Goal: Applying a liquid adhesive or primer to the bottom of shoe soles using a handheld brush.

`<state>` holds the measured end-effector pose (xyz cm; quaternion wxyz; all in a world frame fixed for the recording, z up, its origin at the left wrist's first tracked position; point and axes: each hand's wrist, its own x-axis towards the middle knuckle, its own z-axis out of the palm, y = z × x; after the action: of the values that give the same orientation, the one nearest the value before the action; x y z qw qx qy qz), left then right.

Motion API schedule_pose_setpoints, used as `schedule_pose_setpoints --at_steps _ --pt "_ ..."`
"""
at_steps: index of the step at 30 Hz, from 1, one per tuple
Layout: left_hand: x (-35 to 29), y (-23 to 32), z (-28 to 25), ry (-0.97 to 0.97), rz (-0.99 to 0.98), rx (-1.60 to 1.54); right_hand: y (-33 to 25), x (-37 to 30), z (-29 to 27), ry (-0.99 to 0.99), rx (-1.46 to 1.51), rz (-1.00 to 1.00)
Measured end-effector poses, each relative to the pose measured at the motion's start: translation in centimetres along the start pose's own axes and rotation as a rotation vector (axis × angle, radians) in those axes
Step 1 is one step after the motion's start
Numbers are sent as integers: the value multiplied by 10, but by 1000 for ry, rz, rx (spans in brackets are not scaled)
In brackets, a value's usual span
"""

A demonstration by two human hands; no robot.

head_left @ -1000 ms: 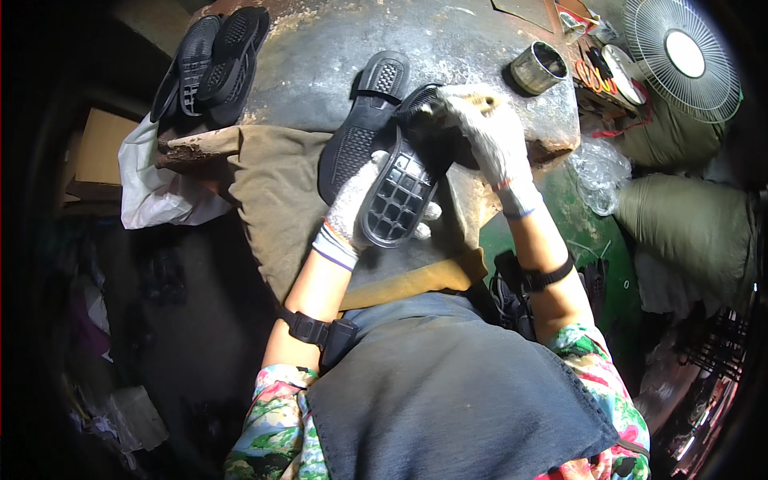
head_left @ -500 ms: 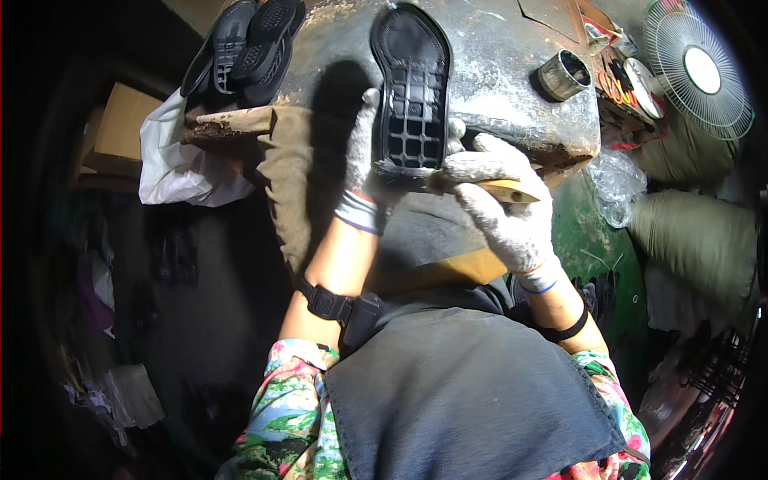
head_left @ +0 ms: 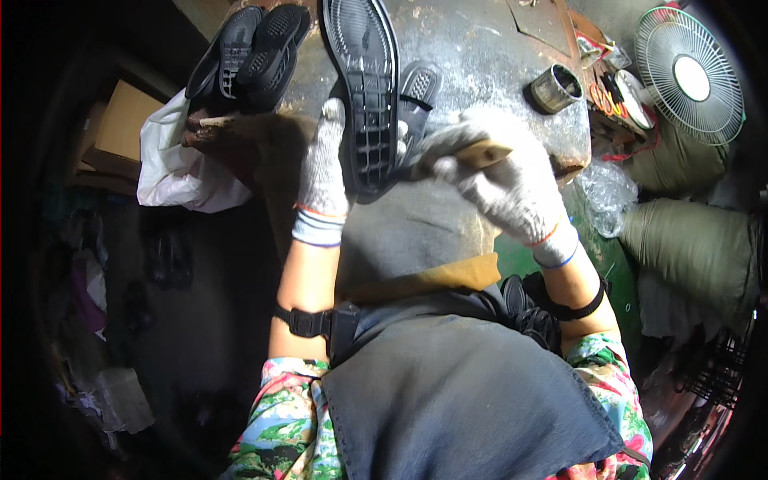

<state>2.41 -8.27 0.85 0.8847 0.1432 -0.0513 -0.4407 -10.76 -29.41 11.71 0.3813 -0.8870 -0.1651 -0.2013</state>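
Observation:
A black shoe sole [head_left: 364, 68] is held up over the near edge of the worktable, its gridded heel end toward me. My left hand [head_left: 324, 164], in a white knit glove, grips it, thumb along the left side and fingertips showing at the right edge. My gloved right hand [head_left: 508, 176] is closed around a brush with a flat yellowish handle [head_left: 483, 153]. The brush's dark end is at the sole's lower right edge; whether it touches cannot be made out. Behind the held sole, another black sole [head_left: 422, 84] lies on the table, partly hidden.
Several black soles [head_left: 276, 64] are piled at the table's left, above a white sack [head_left: 172, 164]. A stained tin can [head_left: 554, 90] stands at the right, near orange-handled tools [head_left: 606, 98] and a fan [head_left: 691, 78]. Stuffed olive sacks [head_left: 692, 244] and a clear plastic bag [head_left: 606, 196] lie further right.
My left hand has moved left with the sole, which now leans its toe end leftward. The brush has shifted slightly up, and the sole lying behind has come into view.

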Motion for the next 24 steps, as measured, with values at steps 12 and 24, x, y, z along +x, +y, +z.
schedule_pose_setpoints --at_steps 12,24 --pt "-49 -6 -23 1 -128 401 30 41 -4 275 -271 54" --pt "-211 -9 -16 289 -94 59 8 61 65 245 50 -87"
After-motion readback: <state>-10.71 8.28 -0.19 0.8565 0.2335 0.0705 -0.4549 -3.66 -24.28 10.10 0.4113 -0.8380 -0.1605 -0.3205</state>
